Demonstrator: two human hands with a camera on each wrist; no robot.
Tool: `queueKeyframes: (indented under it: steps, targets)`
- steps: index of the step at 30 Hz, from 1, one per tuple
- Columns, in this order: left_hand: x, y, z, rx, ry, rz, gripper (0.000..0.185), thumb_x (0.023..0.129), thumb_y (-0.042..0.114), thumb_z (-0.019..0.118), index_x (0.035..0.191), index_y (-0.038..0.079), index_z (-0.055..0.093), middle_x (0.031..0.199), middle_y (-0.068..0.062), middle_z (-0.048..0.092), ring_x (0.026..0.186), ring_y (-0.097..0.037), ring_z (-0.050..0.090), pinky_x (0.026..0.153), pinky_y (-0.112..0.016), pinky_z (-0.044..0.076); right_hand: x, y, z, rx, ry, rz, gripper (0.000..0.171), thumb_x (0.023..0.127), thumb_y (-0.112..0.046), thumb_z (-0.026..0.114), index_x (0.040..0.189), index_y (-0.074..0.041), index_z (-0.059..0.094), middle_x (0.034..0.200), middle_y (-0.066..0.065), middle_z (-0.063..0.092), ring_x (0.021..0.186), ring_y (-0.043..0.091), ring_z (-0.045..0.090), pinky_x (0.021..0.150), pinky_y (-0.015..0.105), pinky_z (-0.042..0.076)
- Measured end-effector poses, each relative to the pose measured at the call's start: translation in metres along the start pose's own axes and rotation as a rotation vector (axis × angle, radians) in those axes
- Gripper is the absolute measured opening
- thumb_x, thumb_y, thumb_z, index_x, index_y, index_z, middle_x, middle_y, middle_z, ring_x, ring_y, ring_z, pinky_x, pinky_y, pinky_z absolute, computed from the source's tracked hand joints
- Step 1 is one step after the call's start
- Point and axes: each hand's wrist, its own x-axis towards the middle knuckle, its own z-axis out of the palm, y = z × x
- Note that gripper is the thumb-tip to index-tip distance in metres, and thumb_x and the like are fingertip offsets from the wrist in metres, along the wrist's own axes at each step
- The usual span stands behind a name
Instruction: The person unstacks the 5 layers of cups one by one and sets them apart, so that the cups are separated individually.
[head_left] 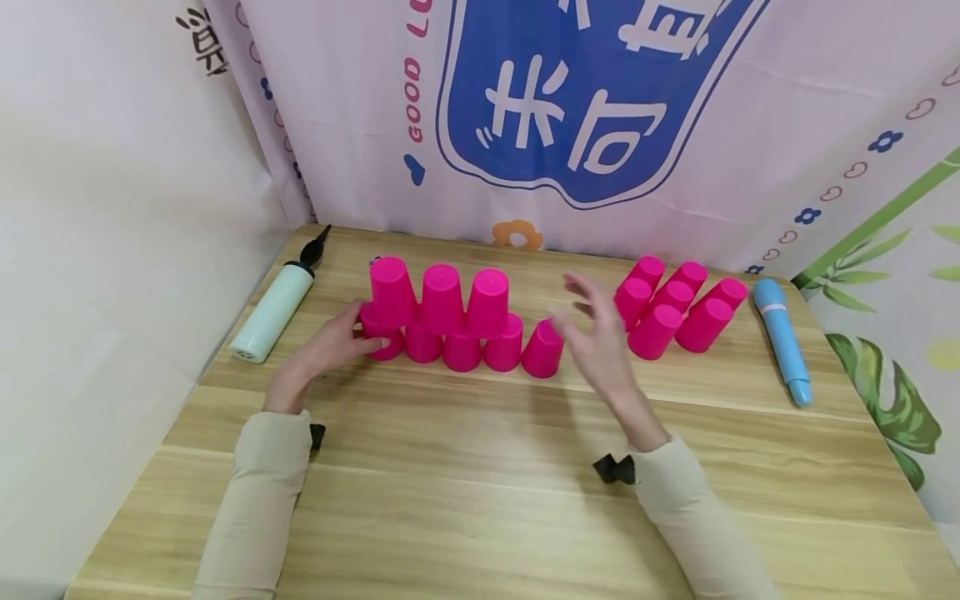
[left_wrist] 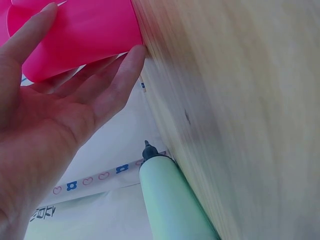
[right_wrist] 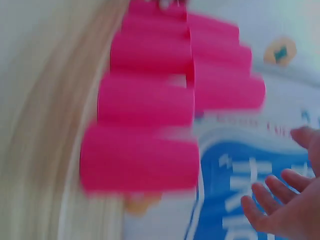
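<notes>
Upside-down pink cups form a two-level row: several stand on the table, and three rest on top, among them the rightmost upper cup (head_left: 488,303). At the row's left end, my left hand (head_left: 339,337) holds the lower end cup (head_left: 384,343), thumb on its near side. The left wrist view shows the fingers (left_wrist: 107,82) along that cup's outer side. My right hand (head_left: 600,346) is in the air just right of the lower right end cup (head_left: 542,350), holding nothing. In the right wrist view its fingers (right_wrist: 267,200) are spread, apart from the cups.
Several more upside-down pink cups (head_left: 656,332) stand grouped at the right. Beyond them lies a blue microphone-shaped object (head_left: 782,342). A pale green hand pump (head_left: 273,312) with a black nozzle lies at the left edge. Printed cloth (head_left: 360,167) hangs behind the wooden table (head_left: 450,483).
</notes>
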Motion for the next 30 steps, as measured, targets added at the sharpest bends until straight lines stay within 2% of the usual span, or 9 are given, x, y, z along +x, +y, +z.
queueKeyframes:
  steps: [4, 8, 18, 23, 30]
  targets:
    - [0.000, 0.000, -0.001, 0.003, 0.000, 0.009, 0.064, 0.093, 0.022, 0.065, 0.142, -0.001, 0.029, 0.138, -0.024, 0.045, 0.127, -0.042, 0.044, 0.103, -0.053, 0.040, 0.004, -0.013, 0.029, -0.020, -0.169, 0.055, 0.065, 0.086, -0.030, 0.073, 0.141, -0.012, 0.043, 0.137, 0.005, 0.049, 0.124, 0.021, 0.047, 0.100, 0.043, 0.043]
    - [-0.001, -0.001, -0.001, 0.005, -0.003, 0.014, 0.065, 0.093, 0.023, 0.065, 0.142, -0.001, 0.029, 0.139, -0.024, 0.044, 0.128, -0.042, 0.043, 0.104, -0.053, 0.039, 0.011, -0.018, 0.047, -0.040, -0.230, 0.091, 0.073, 0.083, -0.038, 0.075, 0.143, -0.014, 0.041, 0.137, 0.005, 0.047, 0.124, 0.023, 0.047, 0.098, 0.042, 0.044]
    - [-0.001, 0.000, -0.001, 0.025, 0.001, 0.010, 0.066, 0.093, 0.023, 0.065, 0.142, -0.001, 0.029, 0.138, -0.024, 0.045, 0.128, -0.041, 0.044, 0.104, -0.053, 0.040, 0.016, -0.022, 0.066, -0.039, -0.194, 0.162, 0.070, 0.082, -0.031, 0.076, 0.140, -0.014, 0.042, 0.129, 0.004, 0.051, 0.113, 0.020, 0.051, 0.091, 0.041, 0.049]
    - [0.000, 0.000, -0.001, 0.028, 0.005, 0.001, 0.065, 0.093, 0.024, 0.065, 0.142, 0.000, 0.029, 0.138, -0.023, 0.045, 0.128, -0.041, 0.044, 0.104, -0.053, 0.040, 0.016, -0.018, 0.069, -0.036, -0.164, 0.145, 0.065, 0.084, -0.024, 0.076, 0.139, -0.012, 0.043, 0.126, 0.004, 0.053, 0.109, 0.022, 0.054, 0.089, 0.038, 0.051]
    - [0.000, 0.000, 0.000, 0.026, 0.002, 0.001, 0.066, 0.093, 0.024, 0.065, 0.142, 0.000, 0.029, 0.138, -0.024, 0.045, 0.128, -0.041, 0.044, 0.104, -0.053, 0.039, 0.013, -0.020, 0.061, -0.013, -0.094, 0.081, 0.062, 0.084, -0.025, 0.076, 0.136, -0.010, 0.046, 0.123, 0.005, 0.057, 0.106, 0.019, 0.055, 0.089, 0.043, 0.050]
